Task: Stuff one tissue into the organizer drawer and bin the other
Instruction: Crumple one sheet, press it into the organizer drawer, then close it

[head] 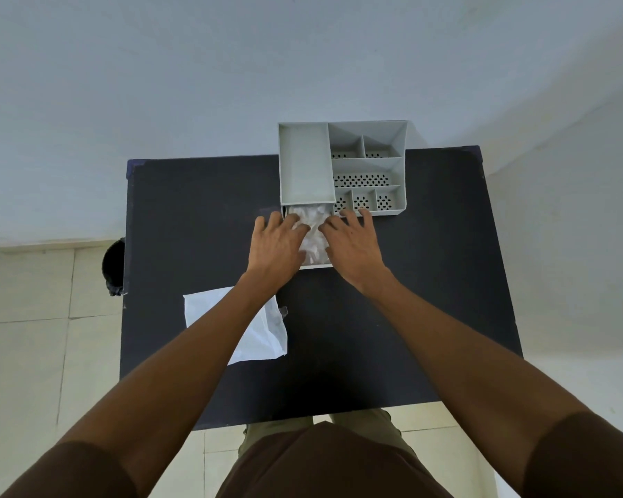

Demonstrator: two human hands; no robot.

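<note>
A crumpled tissue (312, 230) is being pressed into the pulled-out drawer (315, 266) by the spread left hand (275, 242) and right hand (353, 246), while the other tissue (256, 339) is lying flat nearer on the table (410, 282).

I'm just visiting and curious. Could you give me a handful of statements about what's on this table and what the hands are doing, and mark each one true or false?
1. Both hands are at the pulled-out drawer of the grey organizer. True: the left hand and right hand press on the crumpled tissue inside it.
2. The second tissue is already in the bin. False: it lies flat on the dark table, partly under the left forearm.
3. A dark bin stands beside the table's left edge. True.
4. The organizer's perforated compartments hold pens. False: they look empty.
5. The drawer is fully shut. False: it sticks out toward the person.
</note>
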